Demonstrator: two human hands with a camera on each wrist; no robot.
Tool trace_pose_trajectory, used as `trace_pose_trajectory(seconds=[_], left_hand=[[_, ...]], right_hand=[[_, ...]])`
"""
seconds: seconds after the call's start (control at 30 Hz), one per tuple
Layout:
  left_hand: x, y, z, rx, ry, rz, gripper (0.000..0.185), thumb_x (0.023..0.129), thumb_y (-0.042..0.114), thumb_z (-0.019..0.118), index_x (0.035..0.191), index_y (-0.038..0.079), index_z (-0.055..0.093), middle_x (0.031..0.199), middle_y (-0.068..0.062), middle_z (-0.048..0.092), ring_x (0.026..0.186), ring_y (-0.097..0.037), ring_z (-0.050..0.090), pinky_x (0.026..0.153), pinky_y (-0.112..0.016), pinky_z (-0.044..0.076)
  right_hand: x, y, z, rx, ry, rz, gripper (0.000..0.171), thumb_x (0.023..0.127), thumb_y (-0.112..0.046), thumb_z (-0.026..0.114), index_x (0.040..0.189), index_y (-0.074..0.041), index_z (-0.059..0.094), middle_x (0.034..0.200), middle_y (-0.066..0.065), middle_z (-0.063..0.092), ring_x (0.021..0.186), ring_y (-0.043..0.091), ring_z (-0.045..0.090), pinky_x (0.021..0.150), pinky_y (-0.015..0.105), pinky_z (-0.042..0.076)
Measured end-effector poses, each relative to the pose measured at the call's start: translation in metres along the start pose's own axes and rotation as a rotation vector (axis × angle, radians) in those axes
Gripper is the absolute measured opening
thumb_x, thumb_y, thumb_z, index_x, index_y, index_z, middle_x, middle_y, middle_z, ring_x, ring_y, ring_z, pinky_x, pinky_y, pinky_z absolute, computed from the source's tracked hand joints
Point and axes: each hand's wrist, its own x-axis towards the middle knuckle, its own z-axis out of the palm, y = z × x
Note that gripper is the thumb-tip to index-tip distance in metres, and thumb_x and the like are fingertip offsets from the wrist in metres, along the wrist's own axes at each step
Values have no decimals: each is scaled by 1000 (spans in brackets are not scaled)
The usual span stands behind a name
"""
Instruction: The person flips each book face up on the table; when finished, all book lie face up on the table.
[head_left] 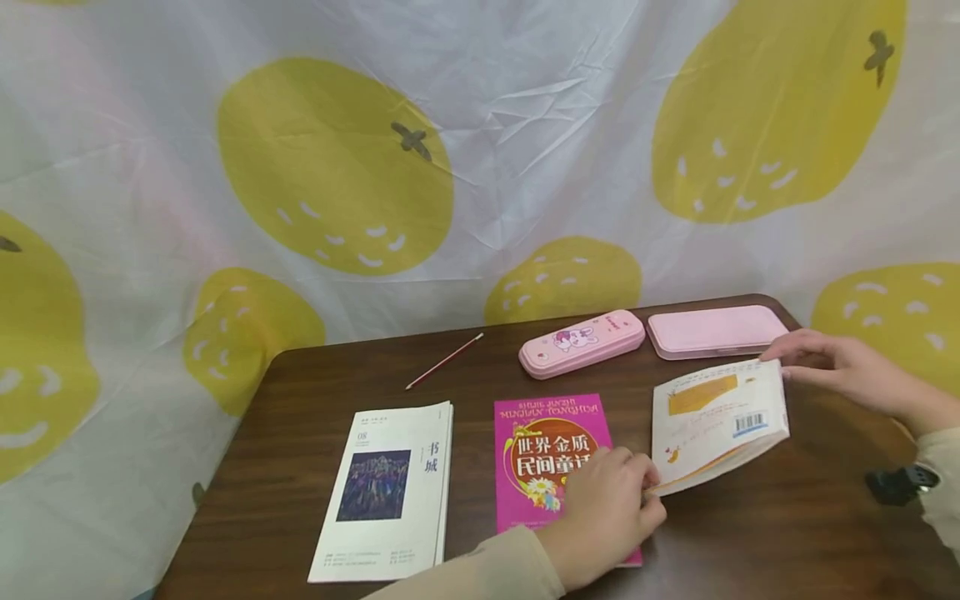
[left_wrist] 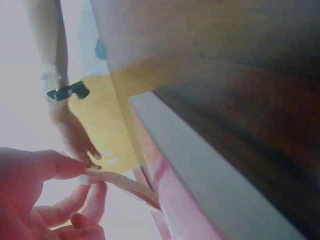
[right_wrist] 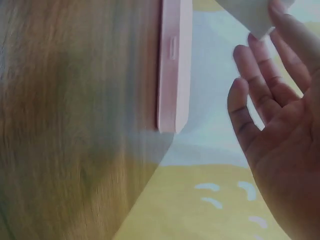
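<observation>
Thin white booklet [head_left: 716, 421] with orange band and barcode on its cover, lifted off the counter and tilted, at 3 o'clock from the pink book. Near-left corner pinched, far-right corner touched by straight fingers; pages bowed slightly, cover facing up.

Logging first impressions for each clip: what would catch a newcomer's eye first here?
Probably the white booklet lifted off the right of the table, the left hand pinching its near corner and the right hand touching its far corner. Next, the magenta book lying flat mid-table, then the lemon-print sheet hanging behind.
</observation>
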Motion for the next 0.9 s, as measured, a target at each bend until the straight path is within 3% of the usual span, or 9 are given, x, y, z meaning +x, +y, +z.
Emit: trace_pose_trajectory(seconds=[0.27, 0.43, 0.5, 0.6, 0.73, 0.9], left_hand=[[-2, -3, -6, -93, 205, 76, 16, 80, 34, 80, 92, 31, 70, 84, 21, 59, 77, 3, 47, 59, -6, 25], [2, -4, -11, -319, 283, 43, 24, 77, 26, 83, 94, 28, 68, 82, 21, 64, 76, 4, 47, 62, -5, 28], [3, -3, -11, -419, 267, 11, 28, 77, 24, 83, 99, 27, 66, 82, 22, 65, 76, 4, 47, 63, -7, 30], [3, -3, -10, -491, 198, -44, 35, 79, 24, 82, 108, 26, 62, 83, 24, 66, 76, 6, 45, 64, -9, 32], [2, -4, -6, -439, 101, -90, 41, 82, 26, 82, 116, 26, 59, 85, 27, 67, 78, 8, 43, 65, -10, 32], [7, -7, 0, -351, -14, -122, 39, 84, 32, 83, 116, 26, 62, 81, 29, 69, 79, 7, 46, 65, -12, 33]], right_hand=[[4, -12, 1, 181, 120, 115, 24, 94, 12, 64, 116, 2, 67, 105, -16, 68, 89, 0, 64, 75, 13, 50], [9, -20, -1, 189, 186, 214, 20, 97, 1, 67, 116, -3, 67, 92, -14, 67, 83, 3, 62, 72, 16, 49], [10, -20, 0, 139, 192, 243, 19, 96, -6, 71, 115, -5, 67, 88, -13, 67, 79, 4, 61, 70, 17, 48], [8, -15, 2, 46, 172, 257, 22, 93, -11, 76, 113, -6, 69, 86, -12, 66, 76, 5, 61, 67, 17, 45], [1, -8, 8, -59, 121, 240, 21, 91, -16, 79, 110, -10, 71, 84, -10, 66, 74, 5, 59, 64, 19, 43], [-8, 1, 17, -116, 65, 245, 17, 91, -20, 79, 106, -14, 72, 80, -5, 59, 72, 8, 52, 61, 24, 38]])
